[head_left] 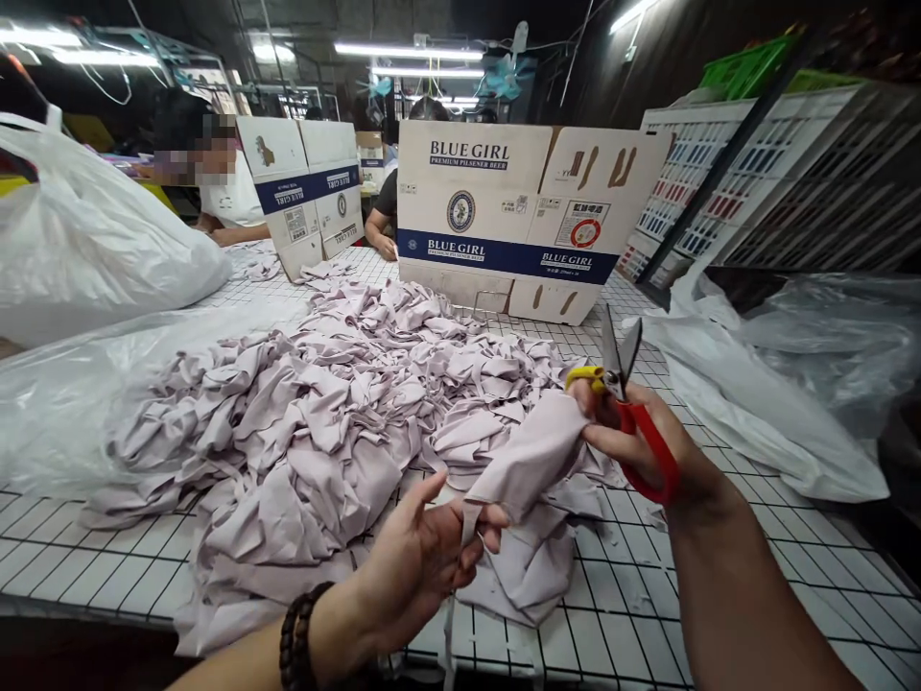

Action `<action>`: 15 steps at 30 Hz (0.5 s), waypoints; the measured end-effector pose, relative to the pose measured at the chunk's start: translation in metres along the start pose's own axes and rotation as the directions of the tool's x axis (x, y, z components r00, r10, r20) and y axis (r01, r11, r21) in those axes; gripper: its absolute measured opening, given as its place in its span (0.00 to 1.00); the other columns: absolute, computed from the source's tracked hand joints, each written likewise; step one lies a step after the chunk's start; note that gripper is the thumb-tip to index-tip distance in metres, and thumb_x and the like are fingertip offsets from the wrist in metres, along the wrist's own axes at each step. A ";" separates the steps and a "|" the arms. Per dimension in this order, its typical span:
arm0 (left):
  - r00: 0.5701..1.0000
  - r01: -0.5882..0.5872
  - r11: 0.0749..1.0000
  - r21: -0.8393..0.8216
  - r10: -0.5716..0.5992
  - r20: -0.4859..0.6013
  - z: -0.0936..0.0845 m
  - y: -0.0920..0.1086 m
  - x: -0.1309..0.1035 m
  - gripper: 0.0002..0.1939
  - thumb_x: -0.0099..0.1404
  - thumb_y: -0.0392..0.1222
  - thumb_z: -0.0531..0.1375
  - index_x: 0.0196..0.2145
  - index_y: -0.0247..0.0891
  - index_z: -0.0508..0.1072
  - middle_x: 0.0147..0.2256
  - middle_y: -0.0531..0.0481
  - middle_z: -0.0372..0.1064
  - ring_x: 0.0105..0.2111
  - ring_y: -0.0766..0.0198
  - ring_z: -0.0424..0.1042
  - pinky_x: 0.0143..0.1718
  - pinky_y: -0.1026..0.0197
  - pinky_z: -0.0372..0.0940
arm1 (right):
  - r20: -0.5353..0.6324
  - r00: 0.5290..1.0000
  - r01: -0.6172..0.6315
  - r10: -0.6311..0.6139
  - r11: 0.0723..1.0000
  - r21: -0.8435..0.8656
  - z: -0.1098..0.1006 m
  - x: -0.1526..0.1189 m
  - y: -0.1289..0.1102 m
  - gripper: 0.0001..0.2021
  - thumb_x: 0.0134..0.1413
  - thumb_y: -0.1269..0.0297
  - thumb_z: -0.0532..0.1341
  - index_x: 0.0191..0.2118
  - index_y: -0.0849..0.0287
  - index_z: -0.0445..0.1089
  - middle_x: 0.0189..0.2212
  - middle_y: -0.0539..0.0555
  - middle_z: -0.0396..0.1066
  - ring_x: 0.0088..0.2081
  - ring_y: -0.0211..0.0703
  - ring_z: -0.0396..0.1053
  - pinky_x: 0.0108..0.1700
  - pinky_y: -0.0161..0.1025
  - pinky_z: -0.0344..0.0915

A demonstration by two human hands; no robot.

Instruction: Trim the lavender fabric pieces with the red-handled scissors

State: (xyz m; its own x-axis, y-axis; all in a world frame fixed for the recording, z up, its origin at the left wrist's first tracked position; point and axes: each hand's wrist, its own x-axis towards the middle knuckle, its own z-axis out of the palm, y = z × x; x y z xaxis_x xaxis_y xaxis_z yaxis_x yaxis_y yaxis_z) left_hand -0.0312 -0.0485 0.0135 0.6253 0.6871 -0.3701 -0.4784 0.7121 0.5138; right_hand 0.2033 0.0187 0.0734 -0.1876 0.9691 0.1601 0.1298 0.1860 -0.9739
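Note:
My right hand holds scissors with one red and one yellow handle, blades apart and pointing up. Its thumb and fingers also pinch one end of a pale mauve fabric piece. Palm up, my left hand has the piece's other end, with a narrow strip, between its curled fingers; the thumb is raised. Stretched between both hands, the piece hangs above a few flat mauve pieces. A large heap of crumpled mauve fabric pieces lies to the left and beyond.
Cardboard boxes stand behind the heap on the grid-patterned table. Clear plastic and a full white bag lie left, white plastic bags right. Two people sit beyond. Crates are stacked at right.

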 end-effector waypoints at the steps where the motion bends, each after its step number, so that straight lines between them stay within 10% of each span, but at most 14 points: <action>1: 1.000 0.018 0.998 -0.055 -0.019 -0.023 -0.004 -0.004 0.002 0.28 0.62 0.60 0.54 0.35 0.27 0.75 0.28 0.49 0.63 0.24 0.72 0.57 0.25 0.69 0.53 | 0.025 1.000 -0.007 0.006 1.000 0.021 -0.001 0.003 0.006 0.11 0.35 0.71 0.65 0.27 0.54 0.63 0.29 0.48 0.59 0.30 0.39 0.56 0.27 0.34 0.54; 7: 0.996 0.088 0.959 -0.268 -0.090 0.005 -0.019 -0.022 0.009 0.14 0.55 0.42 0.69 0.32 0.30 0.72 0.24 0.55 0.63 0.22 0.74 0.62 0.23 0.70 0.55 | 0.153 0.988 -0.038 0.020 0.992 0.117 -0.008 0.009 0.026 0.11 0.37 0.68 0.65 0.29 0.55 0.63 0.29 0.47 0.56 0.29 0.39 0.56 0.28 0.35 0.53; 15: 0.993 -0.071 0.995 0.063 0.064 0.100 -0.021 -0.033 0.016 0.19 0.56 0.50 0.69 0.30 0.30 0.70 0.26 0.43 0.77 0.20 0.65 0.74 0.22 0.67 0.65 | 0.047 0.981 -0.178 0.190 0.964 -0.197 0.003 0.018 0.047 0.11 0.35 0.69 0.63 0.29 0.56 0.62 0.23 0.44 0.58 0.23 0.34 0.55 0.24 0.33 0.51</action>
State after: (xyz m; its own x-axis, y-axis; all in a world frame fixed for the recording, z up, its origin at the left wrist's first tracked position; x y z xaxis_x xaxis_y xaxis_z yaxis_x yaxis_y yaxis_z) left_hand -0.0186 -0.0578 -0.0253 0.6516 0.7136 -0.2573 -0.4816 0.6512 0.5865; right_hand 0.2031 0.0445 0.0298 -0.2053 0.9780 -0.0361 0.3501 0.0389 -0.9359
